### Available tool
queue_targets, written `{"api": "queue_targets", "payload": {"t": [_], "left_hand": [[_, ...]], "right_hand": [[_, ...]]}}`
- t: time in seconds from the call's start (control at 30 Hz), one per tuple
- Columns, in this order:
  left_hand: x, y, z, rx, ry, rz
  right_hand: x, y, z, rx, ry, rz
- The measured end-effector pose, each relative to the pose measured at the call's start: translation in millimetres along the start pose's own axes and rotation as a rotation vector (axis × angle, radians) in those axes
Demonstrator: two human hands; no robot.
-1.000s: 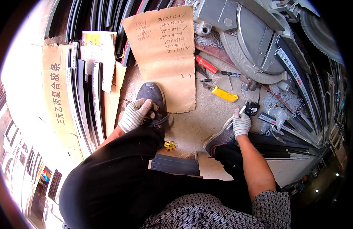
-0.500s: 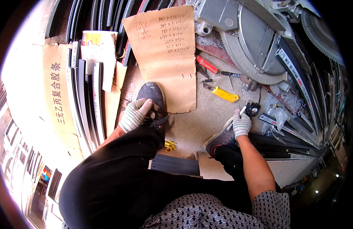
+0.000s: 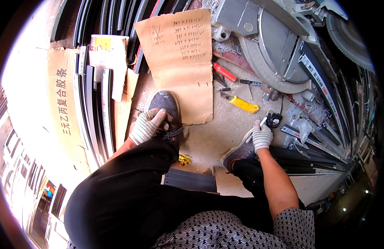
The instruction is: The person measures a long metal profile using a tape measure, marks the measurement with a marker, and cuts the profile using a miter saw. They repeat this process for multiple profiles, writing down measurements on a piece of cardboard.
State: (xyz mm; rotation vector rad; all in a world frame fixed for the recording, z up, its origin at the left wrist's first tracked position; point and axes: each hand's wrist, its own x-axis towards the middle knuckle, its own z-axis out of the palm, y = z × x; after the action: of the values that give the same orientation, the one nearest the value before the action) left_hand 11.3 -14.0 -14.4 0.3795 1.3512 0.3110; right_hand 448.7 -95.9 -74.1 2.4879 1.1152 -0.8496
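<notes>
My left hand [image 3: 147, 125], in a striped knit glove, rests by the laces of my grey left shoe [image 3: 164, 102]. Its thumb and fingers are pinched together, and anything between them is hidden. Beside my right shoe [image 3: 235, 152], my gloved right hand [image 3: 262, 136] is closed, with a short white stick [image 3: 263, 121] poking out past the fingertips. A black tape measure [image 3: 274, 120] lies just beyond that hand. A creased cardboard sheet [image 3: 183, 74] with handwriting reaches under my left shoe.
A yellow utility knife [image 3: 244, 104], a red-handled tool [image 3: 225, 72] and a black marker [image 3: 250, 82] lie on the floor. A miter saw [image 3: 275, 45] stands at the far right. Dark strips [image 3: 107, 108] rest on a cardboard box [image 3: 61, 97] at left; more strips crowd the right.
The whole view has shifted very slightly. Both hands keep the same pose and place, and nothing was picked up or let go.
</notes>
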Motion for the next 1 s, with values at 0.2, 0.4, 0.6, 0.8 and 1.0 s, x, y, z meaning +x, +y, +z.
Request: {"api": "queue_targets", "payload": {"t": [0.2, 0.4, 0.6, 0.8, 1.0], "left_hand": [[-0.5, 1.5, 1.6, 0.0, 0.008, -0.001], [-0.6, 2.1, -0.6, 0.057, 0.007, -0.008], [-2.2, 4.8, 1.6, 0.034, 0.005, -0.018], [-1.4, 3.5, 1.1, 0.025, 0.005, -0.013], [-1.2, 2.2, 0.9, 0.015, 0.012, -0.012]], "right_hand": [[1.2, 1.4, 0.3, 0.012, -0.015, 0.006], [1.5, 1.3, -0.5, 0.018, -0.035, 0.019], [2.5, 1.9, 0.8, 0.018, -0.034, 0.024], [3.6, 4.4, 2.1, 0.0, -0.04, 0.017], [2.6, 2.3, 1.0, 0.005, -0.038, 0.026]]}}
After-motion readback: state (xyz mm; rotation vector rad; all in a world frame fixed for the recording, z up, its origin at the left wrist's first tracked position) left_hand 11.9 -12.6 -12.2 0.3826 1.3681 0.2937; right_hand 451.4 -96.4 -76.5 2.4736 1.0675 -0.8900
